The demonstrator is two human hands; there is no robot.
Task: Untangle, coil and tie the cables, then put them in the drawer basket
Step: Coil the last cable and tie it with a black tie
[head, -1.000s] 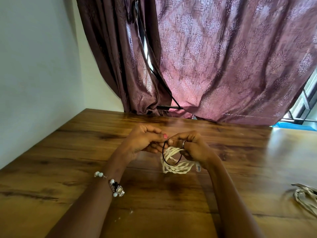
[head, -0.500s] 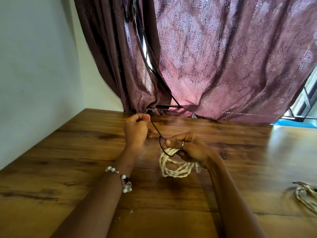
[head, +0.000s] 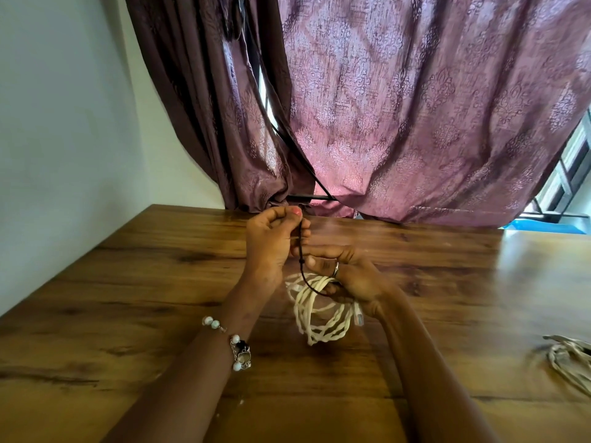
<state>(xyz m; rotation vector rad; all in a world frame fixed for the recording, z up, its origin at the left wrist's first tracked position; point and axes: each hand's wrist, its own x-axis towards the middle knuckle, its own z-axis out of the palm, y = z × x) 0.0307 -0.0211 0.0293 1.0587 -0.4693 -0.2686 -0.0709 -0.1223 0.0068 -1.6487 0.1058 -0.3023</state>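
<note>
My left hand (head: 275, 241) has drawn the black tie (head: 307, 280) up and taut. Its grip pinches the tie's end; my right hand (head: 348, 276) holds the cream cable coil (head: 319, 318) directly below, above the table (head: 128, 298).

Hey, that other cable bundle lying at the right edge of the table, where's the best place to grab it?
Take the second cable bundle across its gathered strands near the left end, coming from above. It lies flat on the table, apart from both hands, and that end is the part in view; the rest runs out of frame.
</note>
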